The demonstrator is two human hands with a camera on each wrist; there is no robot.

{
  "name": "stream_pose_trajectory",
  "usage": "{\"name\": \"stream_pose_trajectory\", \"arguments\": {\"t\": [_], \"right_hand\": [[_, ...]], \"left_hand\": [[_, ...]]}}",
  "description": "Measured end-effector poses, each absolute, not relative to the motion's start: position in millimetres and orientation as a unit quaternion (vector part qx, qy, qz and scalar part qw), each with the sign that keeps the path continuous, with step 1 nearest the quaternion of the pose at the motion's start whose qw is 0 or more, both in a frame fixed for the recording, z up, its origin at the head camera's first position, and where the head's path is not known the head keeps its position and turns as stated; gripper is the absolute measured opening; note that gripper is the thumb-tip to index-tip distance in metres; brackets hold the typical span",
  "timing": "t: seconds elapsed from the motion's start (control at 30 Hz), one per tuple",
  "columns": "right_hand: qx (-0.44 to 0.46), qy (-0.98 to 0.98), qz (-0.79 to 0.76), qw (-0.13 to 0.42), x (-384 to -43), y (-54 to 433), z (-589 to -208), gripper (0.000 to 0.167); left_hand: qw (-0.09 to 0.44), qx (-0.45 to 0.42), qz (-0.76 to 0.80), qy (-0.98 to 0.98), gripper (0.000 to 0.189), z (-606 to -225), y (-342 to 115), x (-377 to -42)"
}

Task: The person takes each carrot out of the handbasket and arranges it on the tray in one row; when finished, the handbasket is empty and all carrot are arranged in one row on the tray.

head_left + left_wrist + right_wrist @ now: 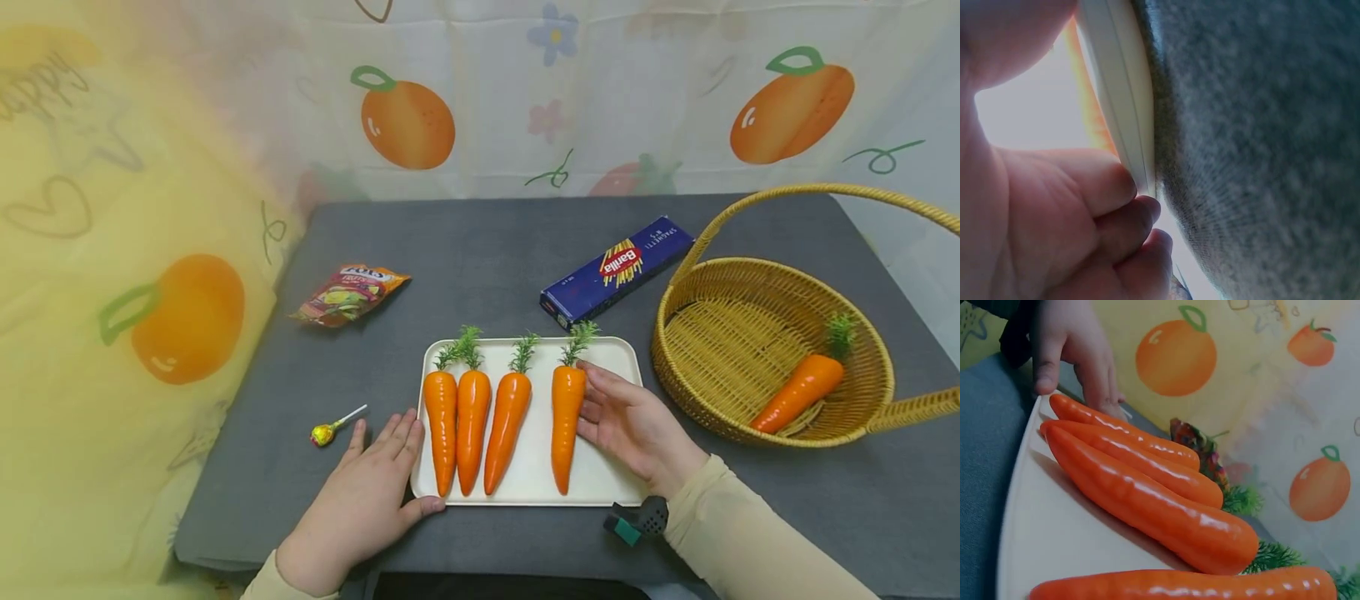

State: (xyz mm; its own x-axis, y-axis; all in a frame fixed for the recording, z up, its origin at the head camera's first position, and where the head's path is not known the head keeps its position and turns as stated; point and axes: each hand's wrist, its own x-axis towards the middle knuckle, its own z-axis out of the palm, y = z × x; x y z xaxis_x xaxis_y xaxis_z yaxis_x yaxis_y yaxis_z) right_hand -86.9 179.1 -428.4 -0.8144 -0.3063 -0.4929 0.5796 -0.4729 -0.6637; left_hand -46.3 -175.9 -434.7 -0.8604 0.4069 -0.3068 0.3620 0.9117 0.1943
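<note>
On a white rectangular tray [534, 454], three orange carrots [472, 433] with green tops lie close together at the left. A single carrot [567, 421] lies apart from them, further right on the tray. My left hand [356, 504] rests at the tray's left front corner, its fingers along the side and thumb at the front edge. In the left wrist view, its fingertips touch the tray's rim [1124, 94]. My right hand [633, 429] is over the tray's right part, fingertips against the right side of the single carrot. Its fingers are out of sight in the right wrist view.
A wicker basket [663, 367] with a tall handle stands at the right, one carrot [802, 392] inside. Behind the tray lies a blue spaghetti box [615, 271]. A candy bag [351, 294] and a wrapped lollipop [324, 433] lie at the left on the grey table [450, 258].
</note>
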Motion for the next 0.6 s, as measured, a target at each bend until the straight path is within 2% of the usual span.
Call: {"name": "stream_pose_trajectory", "arguments": {"t": [0.23, 0.5, 0.6], "right_hand": [[0.139, 0.447, -0.838, 0.281, -81, 178, -426, 0.071], [0.106, 0.462, -0.830, 0.295, -80, 191, -422, 0.071], [0.081, 0.431, -0.851, 0.290, -83, 208, -418, 0.060]], "left_hand": [[0.169, 0.202, 0.061, 0.963, 0.109, -435, -176, -46], [0.174, 0.196, 0.063, 0.963, 0.110, -433, -174, -46], [0.174, 0.195, 0.062, 0.963, 0.110, -433, -173, -46]]}}
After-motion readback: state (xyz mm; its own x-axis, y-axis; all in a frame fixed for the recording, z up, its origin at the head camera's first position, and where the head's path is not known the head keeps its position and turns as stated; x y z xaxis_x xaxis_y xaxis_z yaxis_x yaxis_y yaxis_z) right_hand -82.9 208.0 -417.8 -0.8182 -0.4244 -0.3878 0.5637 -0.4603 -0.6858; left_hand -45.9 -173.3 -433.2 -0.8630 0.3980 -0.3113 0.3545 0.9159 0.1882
